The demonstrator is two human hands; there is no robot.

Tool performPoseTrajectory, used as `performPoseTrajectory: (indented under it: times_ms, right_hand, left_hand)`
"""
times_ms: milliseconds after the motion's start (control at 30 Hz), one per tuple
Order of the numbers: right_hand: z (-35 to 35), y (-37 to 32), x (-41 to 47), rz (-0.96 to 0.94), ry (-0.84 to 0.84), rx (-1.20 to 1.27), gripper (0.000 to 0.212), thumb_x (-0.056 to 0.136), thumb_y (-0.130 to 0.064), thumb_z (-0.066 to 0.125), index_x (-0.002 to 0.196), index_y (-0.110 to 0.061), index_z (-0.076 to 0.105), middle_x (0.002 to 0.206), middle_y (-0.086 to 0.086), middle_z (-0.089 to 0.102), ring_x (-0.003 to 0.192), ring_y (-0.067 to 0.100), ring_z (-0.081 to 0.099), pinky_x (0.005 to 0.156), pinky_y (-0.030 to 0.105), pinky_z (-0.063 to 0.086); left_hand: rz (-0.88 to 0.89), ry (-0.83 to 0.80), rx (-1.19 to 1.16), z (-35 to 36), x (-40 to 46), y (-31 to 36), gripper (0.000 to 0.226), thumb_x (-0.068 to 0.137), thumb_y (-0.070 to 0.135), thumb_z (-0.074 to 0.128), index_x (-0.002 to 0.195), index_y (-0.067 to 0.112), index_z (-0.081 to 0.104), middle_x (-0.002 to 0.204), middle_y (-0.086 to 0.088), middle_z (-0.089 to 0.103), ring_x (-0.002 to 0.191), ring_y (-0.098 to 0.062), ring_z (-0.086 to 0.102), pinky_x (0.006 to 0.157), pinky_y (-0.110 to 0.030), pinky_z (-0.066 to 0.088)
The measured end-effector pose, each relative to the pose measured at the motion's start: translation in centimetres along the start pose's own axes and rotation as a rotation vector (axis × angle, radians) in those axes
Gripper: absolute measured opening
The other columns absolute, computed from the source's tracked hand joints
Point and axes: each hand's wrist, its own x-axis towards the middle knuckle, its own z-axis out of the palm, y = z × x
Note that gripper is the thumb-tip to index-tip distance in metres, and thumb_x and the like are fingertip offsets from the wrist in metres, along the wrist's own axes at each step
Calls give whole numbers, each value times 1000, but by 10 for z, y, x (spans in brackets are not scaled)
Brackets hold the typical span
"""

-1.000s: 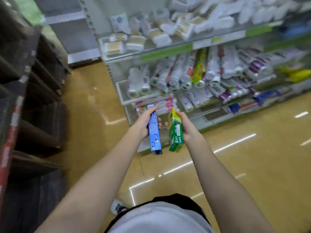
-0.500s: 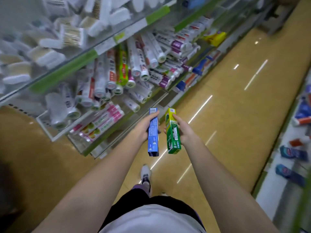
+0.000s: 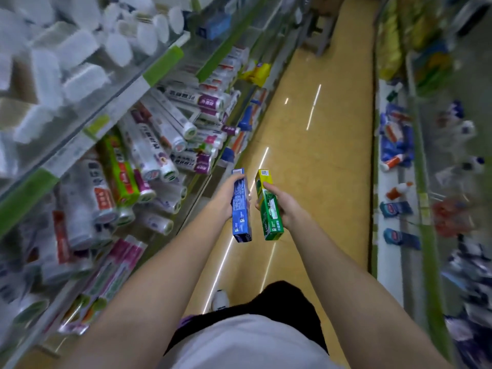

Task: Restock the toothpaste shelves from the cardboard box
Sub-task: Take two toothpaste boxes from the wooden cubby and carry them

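Where the frame's bottom edge cuts in, a white shirt hem and dark shorts fill the foreground, with a white shoe on the tan floor just beyond. Both bare forearms reach forward over the aisle. The left hand grips a blue toothpaste box lengthwise, fingers curled round its far side and thumb along the top edge. The right hand holds a green toothpaste box with a yellow far end in the same way, fingers wrapped round it. The two boxes sit side by side, close but apart, both in the air above the floor.

To the left runs a shelf unit with green price strips; its middle tier carries rows of toothpaste tubes lying on their sides with caps facing the aisle, and pink boxes lie on the tier below. The top tier holds blurred white packs. On the right, another shelf carries scattered blue and red items, too smeared to name. Farther down, the aisle narrows between both shelves.
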Motion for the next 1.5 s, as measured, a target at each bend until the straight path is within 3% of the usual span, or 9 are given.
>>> performPoseTrajectory:
  times_ms: [100,200,400,533,700,867,1167,1300,1500]
  right_hand:
    - [-6,-14,17,-15,90,83,55,82,-31,83,122,2,64,98,18,65,77,32,69,71,38,61]
    - [-16,-34,35,-33,100,168,50,85,-32,81,118,2,66,85,14,66,69,29,68,78,41,61]
    - [-37,-84,82,-46,107,309,47,87,-30,79,122,-1,66,104,19,64,91,33,64,68,38,61]
    - [-62,-129,119,-30,78,369,38,91,-30,74,115,-2,66,93,17,64,83,32,64,75,41,62]
    - [-106,-192,165,-1,70,376,43,91,-32,73,118,0,65,84,14,65,76,29,64,67,36,62]
    - [-138,-244,197,23,43,393,43,91,-32,74,119,0,66,91,15,65,80,29,65,77,38,62]
    - [-162,-336,253,15,29,333,46,89,-33,76,124,-5,65,109,18,62,96,32,63,77,37,62]
    - [-167,-362,284,13,63,360,50,88,-32,77,126,-2,64,107,20,63,92,33,64,72,37,62]
    - [-175,-423,332,-9,122,409,49,89,-32,77,126,-3,63,115,20,65,93,34,65,80,40,61]
  left_hand:
    - [-17,-37,58,11,23,15,25,94,34,62,95,9,59,67,-9,56,55,-22,55,53,-29,48]
    - [-34,-77,127,24,47,27,26,94,35,65,95,9,59,69,-9,56,55,-21,56,53,-28,48]
    - [-26,-84,128,71,110,50,38,87,38,76,104,4,69,80,-12,67,65,-22,62,63,-33,53]
    - [-18,-72,150,120,156,67,53,81,42,80,113,1,69,88,-14,70,69,-23,66,69,-34,57]
    - [-36,0,133,190,209,88,56,78,40,84,115,1,69,91,-15,70,71,-25,66,73,-36,59]
    - [-65,1,115,244,250,103,60,73,43,87,114,2,70,91,-16,71,69,-24,67,73,-36,59]
    - [-54,-32,154,307,307,151,58,81,43,81,120,2,68,96,-15,68,70,-22,66,73,-34,57]
    - [-96,-67,170,331,345,171,59,84,45,77,123,3,66,88,-13,67,67,-21,65,72,-34,56]
    - [-190,-154,160,375,422,211,61,82,50,77,123,6,66,86,-12,68,68,-22,64,79,-36,55]
